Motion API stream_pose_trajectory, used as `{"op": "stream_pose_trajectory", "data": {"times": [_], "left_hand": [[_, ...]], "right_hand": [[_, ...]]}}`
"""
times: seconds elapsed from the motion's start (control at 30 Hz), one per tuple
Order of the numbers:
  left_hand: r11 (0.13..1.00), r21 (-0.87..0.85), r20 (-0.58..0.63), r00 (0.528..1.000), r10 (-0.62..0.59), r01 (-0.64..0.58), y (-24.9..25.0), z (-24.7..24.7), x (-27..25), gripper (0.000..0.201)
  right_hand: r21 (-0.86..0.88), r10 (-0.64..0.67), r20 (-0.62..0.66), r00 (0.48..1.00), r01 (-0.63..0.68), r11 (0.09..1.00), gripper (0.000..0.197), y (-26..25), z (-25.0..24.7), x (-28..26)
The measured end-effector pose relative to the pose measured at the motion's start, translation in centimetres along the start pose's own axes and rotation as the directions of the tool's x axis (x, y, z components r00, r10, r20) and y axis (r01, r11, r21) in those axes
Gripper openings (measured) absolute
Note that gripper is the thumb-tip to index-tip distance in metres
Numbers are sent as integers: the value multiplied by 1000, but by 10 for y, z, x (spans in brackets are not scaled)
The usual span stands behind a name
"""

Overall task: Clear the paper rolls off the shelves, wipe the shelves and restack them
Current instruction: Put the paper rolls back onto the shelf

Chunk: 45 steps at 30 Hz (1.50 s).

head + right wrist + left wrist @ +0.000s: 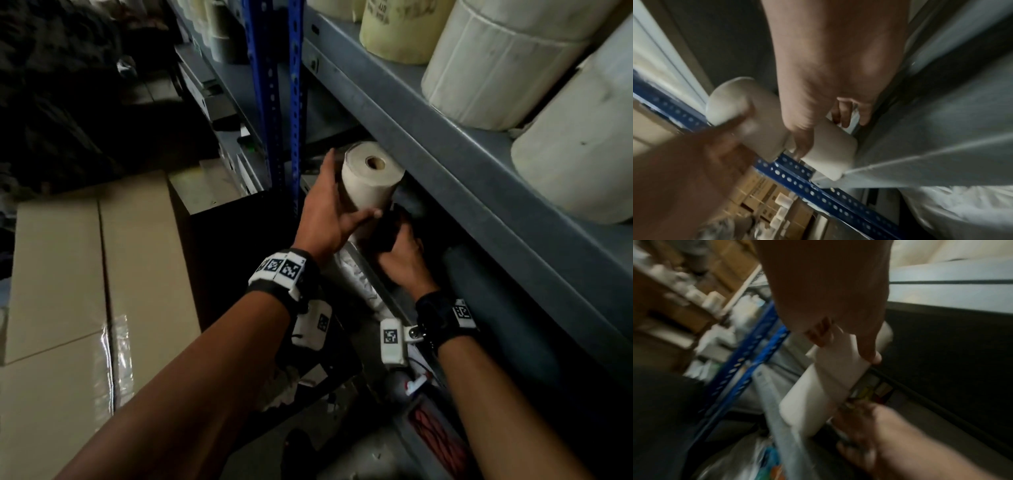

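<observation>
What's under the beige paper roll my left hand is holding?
A second roll lies under the beige paper roll, gripped by the right hand. Its far side is hidden.

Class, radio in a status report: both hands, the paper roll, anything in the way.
Left hand grips the paper roll at the lower shelf mouth. Right hand on a second roll below. Upper shelf edge close overhead.

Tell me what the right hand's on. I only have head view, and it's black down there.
Observer: Right wrist view: the right hand grips a second roll at the lower shelf edge.
Operator: Touching the roll in the left hand?
Observer: That top roll lies close beside it. The right thumb sits between them, contact unclear.
Operator: Anything behind?
Observer: Left wrist view: small coloured items, too blurred to name.
</observation>
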<state>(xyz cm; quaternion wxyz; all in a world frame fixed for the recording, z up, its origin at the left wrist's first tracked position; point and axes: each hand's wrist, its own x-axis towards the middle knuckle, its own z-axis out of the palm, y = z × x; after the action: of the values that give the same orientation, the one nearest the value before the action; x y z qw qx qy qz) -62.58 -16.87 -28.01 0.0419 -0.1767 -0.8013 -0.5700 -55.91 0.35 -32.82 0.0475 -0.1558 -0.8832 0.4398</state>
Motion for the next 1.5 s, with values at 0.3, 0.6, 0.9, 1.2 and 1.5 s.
{"op": "stream_pose_trajectory", "data": {"times": [0.3,0.6,0.9,1.2,1.5], "left_hand": [[991,-127,86,996,-32,42,-36,12,-4,83],[997,-67,93,995,-28,34,-41,20,3,86],[1000,-8,43,999,-27,27,-51,19,19,81],[966,101,6,970,-242,240,-90,4,2,74],[925,173,-42,940,-338,340,-118,-9,-11,53]], "right_hand": [[19,-60,-94,994,62,998,54,7,15,21],[21,-52,-142,988,56,998,57,9,24,19],[-59,13,-204,979,-26,998,74,8,50,31],[13,52,-228,972,-50,999,85,-16,67,50],[-8,95,-176,980,-98,995,88,-44,84,97]]}}
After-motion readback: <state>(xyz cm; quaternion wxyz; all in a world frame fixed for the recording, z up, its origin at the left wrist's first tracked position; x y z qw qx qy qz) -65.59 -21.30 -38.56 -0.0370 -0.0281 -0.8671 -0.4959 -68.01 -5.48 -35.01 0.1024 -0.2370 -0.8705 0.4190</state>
